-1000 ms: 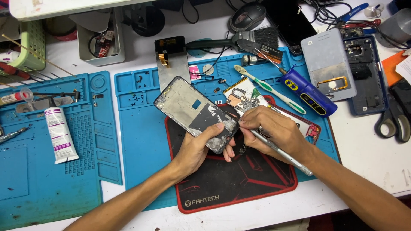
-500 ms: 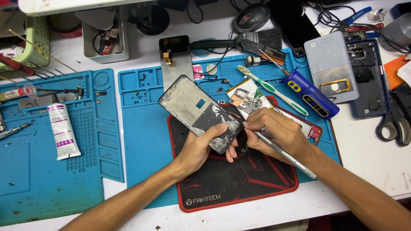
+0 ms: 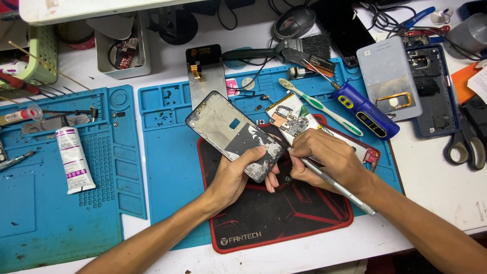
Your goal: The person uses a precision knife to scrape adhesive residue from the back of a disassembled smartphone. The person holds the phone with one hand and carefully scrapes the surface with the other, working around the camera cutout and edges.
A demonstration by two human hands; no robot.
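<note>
Left hand (image 3: 234, 175) grips the phone frame (image 3: 231, 133) tilted over the black mat (image 3: 284, 215) near the bench's front edge so the right hand (image 3: 327, 158), pinching a metal tool (image 3: 332, 185), can reach its lower corner.

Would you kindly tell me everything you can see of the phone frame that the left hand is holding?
The phone frame is a long rounded rectangle with a dark rim and a pale grey, metal-looking inner plate that has a small blue square near its middle. Its lower end is dark and scuffed with whitish residue. It lies tilted, upper end toward the blue mat, lower end over the black and red mat. The left hand grips its lower end, thumb on top. The right hand brings a slim metal tool to its lower corner.
</note>
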